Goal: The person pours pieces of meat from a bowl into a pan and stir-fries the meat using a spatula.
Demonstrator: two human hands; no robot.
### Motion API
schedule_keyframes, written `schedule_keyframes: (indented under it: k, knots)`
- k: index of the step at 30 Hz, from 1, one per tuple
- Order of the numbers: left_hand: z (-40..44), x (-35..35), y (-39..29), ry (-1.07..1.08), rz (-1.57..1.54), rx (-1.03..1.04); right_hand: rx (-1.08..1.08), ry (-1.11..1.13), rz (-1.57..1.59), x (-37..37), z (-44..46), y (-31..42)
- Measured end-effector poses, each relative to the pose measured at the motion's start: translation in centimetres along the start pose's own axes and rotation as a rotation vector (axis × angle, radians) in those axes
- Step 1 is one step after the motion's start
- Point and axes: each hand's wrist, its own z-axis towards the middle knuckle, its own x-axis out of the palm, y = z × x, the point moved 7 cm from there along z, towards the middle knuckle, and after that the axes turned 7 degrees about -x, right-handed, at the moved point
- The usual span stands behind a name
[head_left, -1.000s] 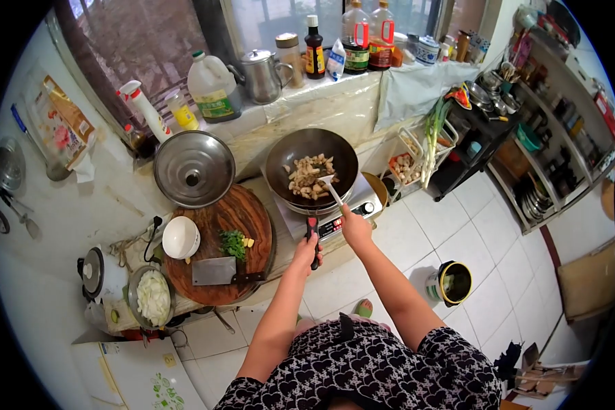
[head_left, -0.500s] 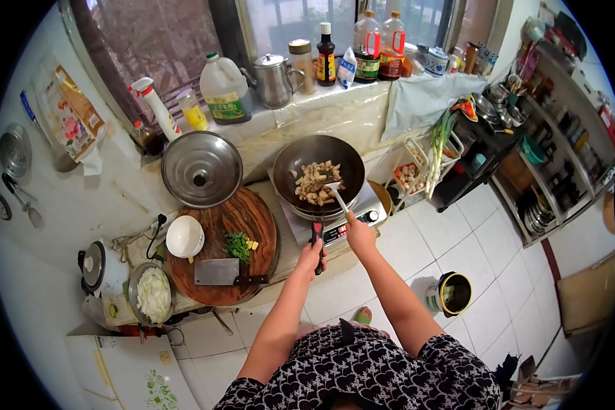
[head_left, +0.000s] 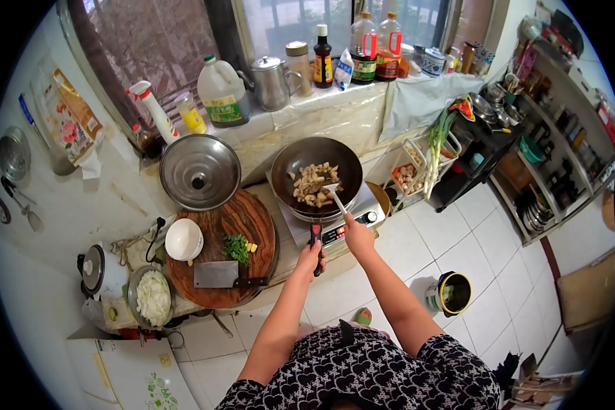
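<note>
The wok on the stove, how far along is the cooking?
Looks done: greens lie cut on the board. In hand: the left hand grips the handle while the right hand holds a spatula in the browned pieces. Apparently left: those greens and the pale cut vegetables sit outside the wok.

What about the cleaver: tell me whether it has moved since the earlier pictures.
No. Against the round chopping board, the cleaver lies in the same place, its handle toward the board's right edge.

No clearly readable lettering on bottles (head_left: 363,66), bag (head_left: 73,121) or cooker (head_left: 335,235).
</note>
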Motion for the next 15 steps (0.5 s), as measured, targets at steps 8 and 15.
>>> schedule_keyframes:
  k: [8,15]
  knots:
    - [0.4,-0.12,0.23,0.002,-0.005,0.006,-0.015,-0.021,0.0,0.01,-0.05,-0.04]
    - [0.34,-0.1,0.18,-0.008,0.003,-0.002,-0.018,-0.024,0.008,-0.02,-0.1,-0.04]
